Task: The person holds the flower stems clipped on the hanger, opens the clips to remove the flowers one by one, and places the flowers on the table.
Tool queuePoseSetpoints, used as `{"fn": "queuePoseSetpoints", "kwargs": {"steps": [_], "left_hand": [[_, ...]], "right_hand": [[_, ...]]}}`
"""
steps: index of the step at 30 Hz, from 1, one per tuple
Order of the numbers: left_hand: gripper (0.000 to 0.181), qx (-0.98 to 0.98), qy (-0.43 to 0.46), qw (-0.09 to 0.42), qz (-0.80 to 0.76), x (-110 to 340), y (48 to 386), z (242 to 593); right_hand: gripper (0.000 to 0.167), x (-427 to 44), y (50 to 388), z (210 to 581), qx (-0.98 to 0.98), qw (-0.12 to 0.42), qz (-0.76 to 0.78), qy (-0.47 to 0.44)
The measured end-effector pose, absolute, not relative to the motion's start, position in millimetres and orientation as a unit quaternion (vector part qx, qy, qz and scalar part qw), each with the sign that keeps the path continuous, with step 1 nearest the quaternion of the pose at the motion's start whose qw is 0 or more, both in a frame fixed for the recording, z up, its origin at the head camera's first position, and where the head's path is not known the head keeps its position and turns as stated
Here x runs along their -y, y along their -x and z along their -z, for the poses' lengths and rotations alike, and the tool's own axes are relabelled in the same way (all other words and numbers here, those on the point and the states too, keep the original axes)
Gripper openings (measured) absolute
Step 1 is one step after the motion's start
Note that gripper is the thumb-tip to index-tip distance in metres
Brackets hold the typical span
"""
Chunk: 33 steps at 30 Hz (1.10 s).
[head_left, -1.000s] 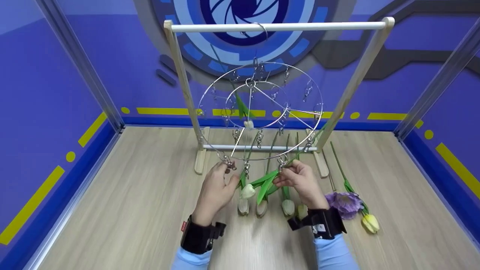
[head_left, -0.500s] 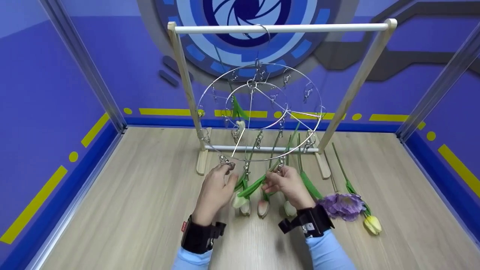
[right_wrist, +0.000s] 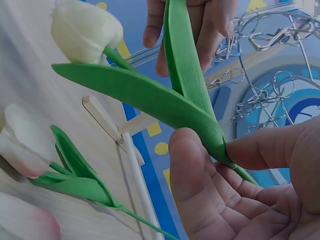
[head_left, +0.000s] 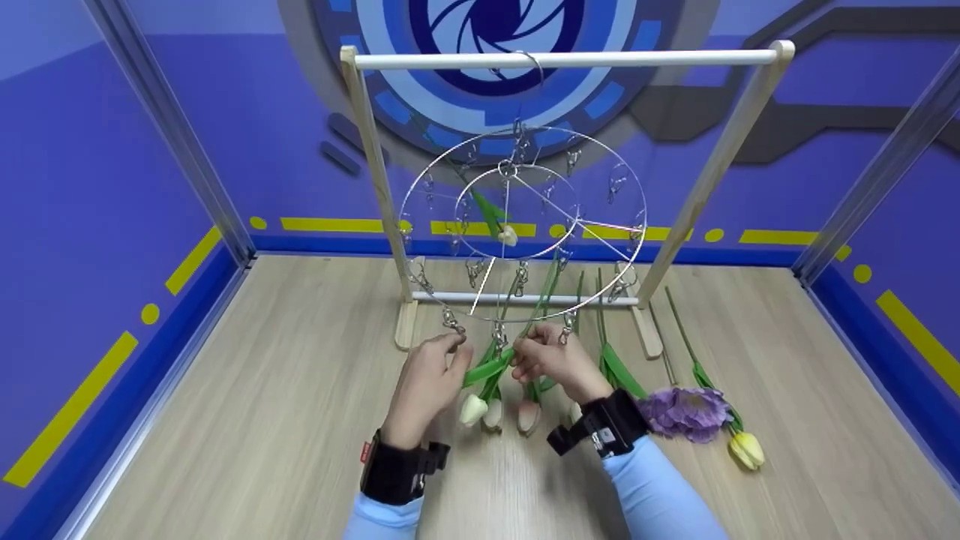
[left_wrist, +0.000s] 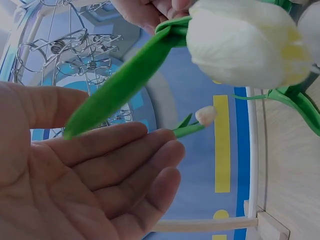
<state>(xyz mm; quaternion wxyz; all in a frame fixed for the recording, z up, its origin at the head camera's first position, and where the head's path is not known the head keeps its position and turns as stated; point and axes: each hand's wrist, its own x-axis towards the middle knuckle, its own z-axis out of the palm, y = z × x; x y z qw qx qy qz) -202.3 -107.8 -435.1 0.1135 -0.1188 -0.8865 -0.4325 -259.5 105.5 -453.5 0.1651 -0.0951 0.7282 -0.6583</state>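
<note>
A white tulip (head_left: pixel 473 410) with green leaves hangs head-down below the front of a silver wire ring hanger (head_left: pixel 482 286). My right hand (head_left: pixel 559 360) pinches its stem just behind the leaves, between thumb and fingers, as the right wrist view shows. Just left of it, my left hand (head_left: pixel 429 379) has its fingers extended and the thumb apart. One tulip leaf (left_wrist: pixel 120 85) lies across the gap between left thumb and fingers in the left wrist view. A metal clip (head_left: pixel 452 321) dangles from the ring right above the left fingertips. Several more clips hang around both rings.
The hanger hooks over the white bar (head_left: pixel 637 58) of a wooden stand. Another tulip (head_left: pixel 508 235) hangs at the back of the ring. On the table lie several tulips, including a pinkish one (head_left: pixel 529 417), plus a purple flower (head_left: pixel 686 412) and a yellow tulip (head_left: pixel 746 450).
My right hand has moved left with the white tulip, away from the right front clip toward my left hand. The left hand stays nearly in place, beneath the left front clip.
</note>
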Motion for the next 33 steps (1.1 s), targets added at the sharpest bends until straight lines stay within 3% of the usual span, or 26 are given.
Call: {"fn": "queuePoseSetpoints", "kwargs": {"steps": [12,18,33], "left_hand": [[0.036,0.880,0.093,0.091,0.458,116.0,204.8,436.1],[0.037,0.881,0.073,0.082,0.460,119.3,204.8,437.4],[0.036,0.889,0.066,0.094,0.443,127.2,211.1,444.1]], "right_hand": [[0.014,-85.5,277.2,445.9,-0.764,0.221,0.600,0.088],[0.008,-74.0,283.7,445.2,-0.781,0.199,0.582,0.107],[0.014,-46.5,291.8,437.3,-0.829,0.168,0.523,0.108]]}}
